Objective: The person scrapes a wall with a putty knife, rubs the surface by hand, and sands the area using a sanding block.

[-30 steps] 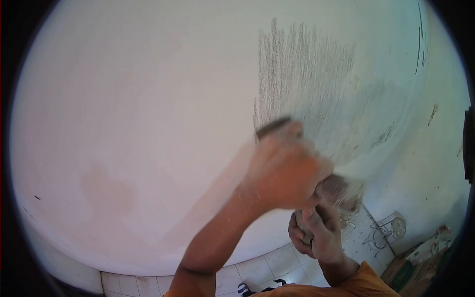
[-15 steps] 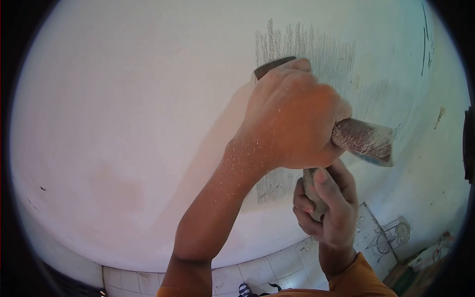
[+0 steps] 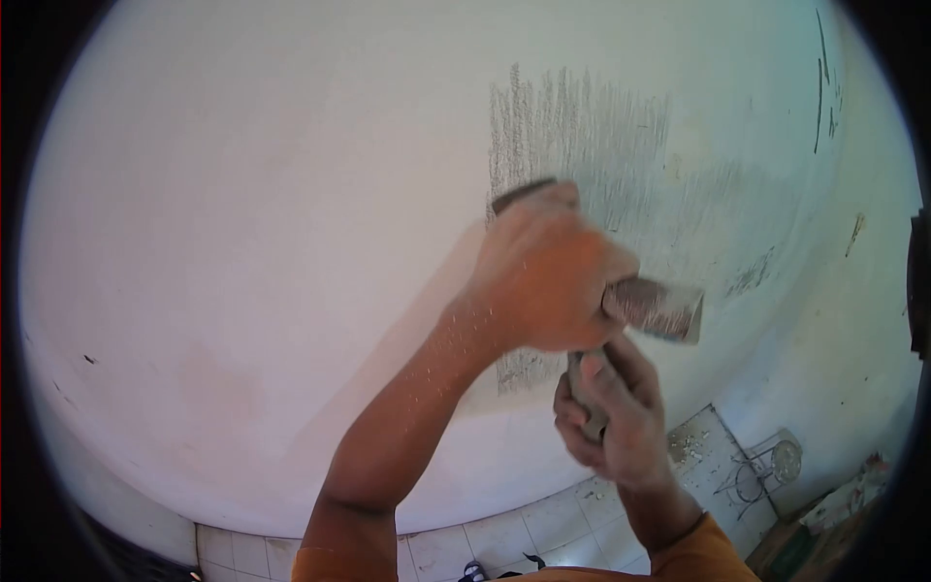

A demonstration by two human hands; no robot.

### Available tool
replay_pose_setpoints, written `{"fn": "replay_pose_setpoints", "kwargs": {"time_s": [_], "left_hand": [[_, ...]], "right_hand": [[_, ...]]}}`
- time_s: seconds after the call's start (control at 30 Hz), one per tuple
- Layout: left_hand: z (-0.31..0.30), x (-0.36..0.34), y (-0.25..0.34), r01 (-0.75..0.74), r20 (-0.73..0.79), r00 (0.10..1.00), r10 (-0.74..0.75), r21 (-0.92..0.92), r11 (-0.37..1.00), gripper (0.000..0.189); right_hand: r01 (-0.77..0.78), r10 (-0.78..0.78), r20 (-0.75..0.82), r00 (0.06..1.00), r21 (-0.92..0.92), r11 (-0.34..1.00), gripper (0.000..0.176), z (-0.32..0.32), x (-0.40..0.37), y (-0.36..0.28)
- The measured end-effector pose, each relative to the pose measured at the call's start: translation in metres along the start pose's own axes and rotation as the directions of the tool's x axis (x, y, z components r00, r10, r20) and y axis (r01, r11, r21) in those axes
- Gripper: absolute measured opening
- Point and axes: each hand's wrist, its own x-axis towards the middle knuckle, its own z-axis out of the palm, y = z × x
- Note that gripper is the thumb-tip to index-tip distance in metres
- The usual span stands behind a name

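My left hand (image 3: pixel 543 276) is closed over the wide head of a scraper-like tool, pressing it against the white wall (image 3: pixel 291 194). Wrapped about that head is a brown strip, coated in white dust, that looks like sandpaper (image 3: pixel 659 308). One end sticks out right of the hand, and a dark end shows at its upper left. Below, my right hand (image 3: pixel 621 412) is wrapped around the tool's greyish handle (image 3: pixel 587 393). The join between handle and head is hidden behind my left hand. Dark vertical scratch marks (image 3: pixel 567 121) cover the wall around the head.
White floor tiles (image 3: pixel 495 538) run along the wall's foot, with debris (image 3: pixel 690 446) at lower right. A round wire stand (image 3: pixel 766 466) and a bag-like heap (image 3: pixel 853 495) sit near the right-hand wall. A striped shoe (image 3: pixel 473 572) shows at the bottom edge.
Both hands have moved down the wall and a little left with the tool, showing more of the scratched patch above. Both grips stay closed. The view has shifted slightly.
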Motion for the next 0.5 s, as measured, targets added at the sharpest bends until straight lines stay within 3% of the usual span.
{"fn": "replay_pose_setpoints", "kwargs": {"time_s": [0.03, 0.13, 0.3, 0.4, 0.43, 0.5], "left_hand": [[-0.004, 0.012, -0.007, -0.081, -0.163, 0.983, 0.084, 0.026, 0.996, 0.016], [-0.041, 0.046, -0.002, 0.091, -0.161, 0.985, -0.067, 0.15, 0.984, 0.017], [-0.006, 0.001, 0.0, 0.035, -0.051, 0.998, -0.031, 0.075, 0.997, 0.016], [-0.033, 0.04, -0.008, 0.027, -0.167, 0.986, -0.004, 0.134, 0.991, 0.013], [-0.051, 0.049, 0.005, 0.274, 0.011, 0.962, -0.274, -0.072, 0.959, 0.014], [-0.026, 0.025, -0.003, 0.09, -0.055, 0.995, -0.089, 0.024, 0.996, 0.016]], "right_hand": [[0.032, -0.032, 0.001, 0.999, -0.016, 0.999, 0.03, 0.004, 0.008, -0.012], [0.079, -0.078, 0.036, 0.996, -0.052, 0.995, 0.033, 0.014, 0.028, -0.038], [0.035, -0.035, -0.012, 0.999, -0.03, 0.999, 0.038, 0.004, 0.01, -0.007], [0.062, -0.063, -0.033, 0.997, -0.036, 0.997, 0.036, 0.02, 0.02, -0.034], [0.07, -0.07, -0.015, 0.997, -0.023, 0.997, 0.035, 0.024, 0.025, -0.041], [0.019, -0.018, 0.015, 1.0, -0.016, 1.0, 0.04, 0.016, 0.018, -0.028]]}}
